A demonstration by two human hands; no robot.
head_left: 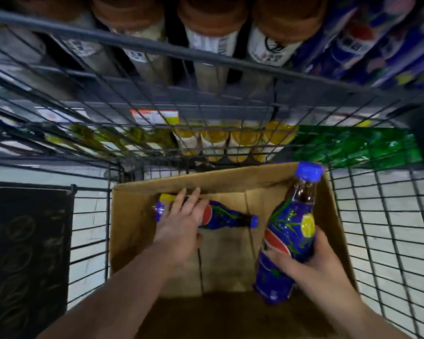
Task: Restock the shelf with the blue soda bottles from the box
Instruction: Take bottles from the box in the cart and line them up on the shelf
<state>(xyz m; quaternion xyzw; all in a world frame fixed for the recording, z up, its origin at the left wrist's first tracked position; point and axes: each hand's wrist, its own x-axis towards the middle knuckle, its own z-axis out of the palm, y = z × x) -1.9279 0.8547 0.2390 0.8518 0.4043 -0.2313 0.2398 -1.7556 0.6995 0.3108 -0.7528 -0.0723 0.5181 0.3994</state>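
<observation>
Right hand [311, 263]: grip wrapped round the lower body of a blue-labelled plastic soda bottle [289, 231], fingers and thumb curled about it.
Held bottle: hung over the right side of the brown cardboard box [206, 179], tilted, with its blue screw cap up and away from the person and its base toward the wrist.
Left hand [181, 231]: grip spread, with straight fingers laid across a second blue soda bottle [220, 214] and the thumb low on its near side. It was not closed round the bottle, as far as the blur allowed.
Second bottle: lay on its side on the box floor near the far wall, long axis running left to right. Its cap pointed right toward the held bottle, and its base end was hidden under the left fingers.
Key relation: the lying bottle sat directly beneath the left grip and crosswise to the fingers, so the left hand was much the nearer one. Closing round the body looked like all the pick needed.
Look: dark cola in the clear neck; blue wrap with green leaves, a yellow lemon and a red-white-blue roundel — glossy, likely slippery.
Box: stood inside a dark wire-mesh cart [377, 216].
Shelf [154, 117]: beyond the cart's far wall, with price tags on its edge — similar blue shelf bottles [367, 40] were blurred at the upper right.
</observation>
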